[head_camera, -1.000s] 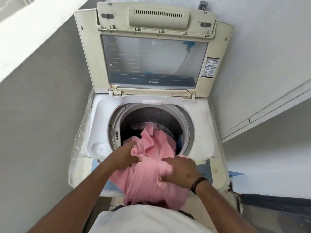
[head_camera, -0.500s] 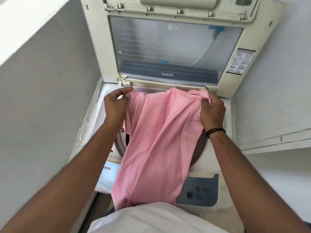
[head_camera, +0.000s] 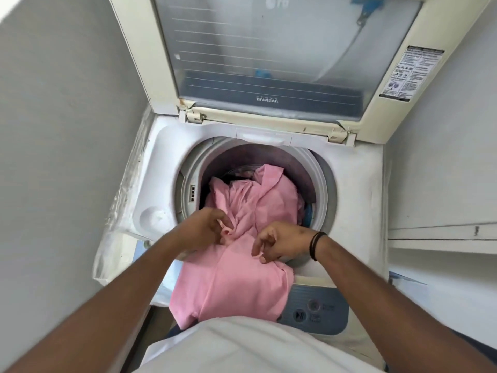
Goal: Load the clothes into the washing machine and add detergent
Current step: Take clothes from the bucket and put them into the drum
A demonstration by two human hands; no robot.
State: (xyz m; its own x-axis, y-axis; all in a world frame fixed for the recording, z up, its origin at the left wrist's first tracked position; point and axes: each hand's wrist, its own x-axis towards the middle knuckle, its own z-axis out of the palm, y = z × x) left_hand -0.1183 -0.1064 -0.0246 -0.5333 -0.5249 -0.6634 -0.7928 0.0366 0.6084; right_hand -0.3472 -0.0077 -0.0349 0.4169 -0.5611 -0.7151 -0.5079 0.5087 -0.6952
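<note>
The pink garment [head_camera: 242, 238] lies half inside the washing machine's drum [head_camera: 320, 189], its lower half draped over the front rim. The left hand [head_camera: 207, 230] pinches a fold; the right hand [head_camera: 279, 242] pinches its edge. The lid [head_camera: 269, 57] stands raised behind.

1. Left hand [head_camera: 207, 227]: fingers curled, pinching a fold of the pink garment [head_camera: 242, 265] at the near-left rim of the drum opening [head_camera: 325, 189].
2. Left forearm: bare, running from the lower-left corner up to that rim.
3. Right hand [head_camera: 279, 242]: knuckles up, fingers bent downward, tips pinching the garment at the near edge of the opening.
4. Right wrist: carries a black band [head_camera: 316, 244]; the forearm extends from the lower-right corner.
</note>
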